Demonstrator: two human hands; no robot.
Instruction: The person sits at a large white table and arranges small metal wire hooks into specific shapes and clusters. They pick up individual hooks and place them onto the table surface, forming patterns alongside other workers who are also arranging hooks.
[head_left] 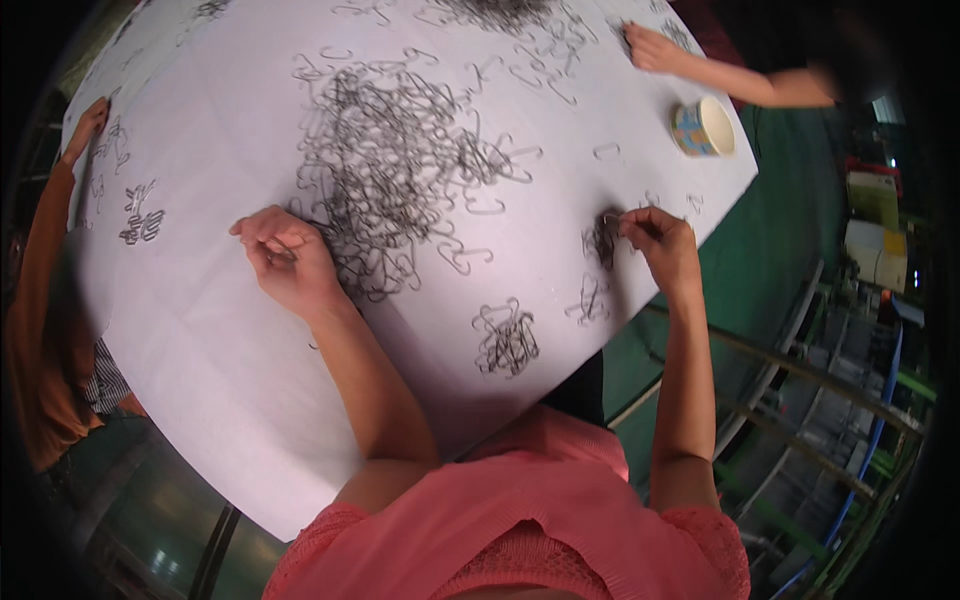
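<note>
A large tangled heap of dark S-shaped wire hooks [385, 150] lies on the white tabletop. Just left of its lower edge is my left hand [290, 262], its fingers curled in; whatever lies in them is too small to make out. My right hand [662, 248] pinches a thin wire hook [612, 217] between thumb and fingertips. Beneath those fingertips sits a small dark pile of hooks [601, 242]. Two more little clusters rest nearer me: a dense bunch of hooks [507, 338] and a looser bunch of hooks [588, 300].
A paper cup [704, 128] lies tilted near the table's right edge. Another person's hand [652, 48] works over hooks at the far right, and a second person's hand [92, 122] touches the left edge. More hooks [500, 12] lie at the far side; metal racks stand right.
</note>
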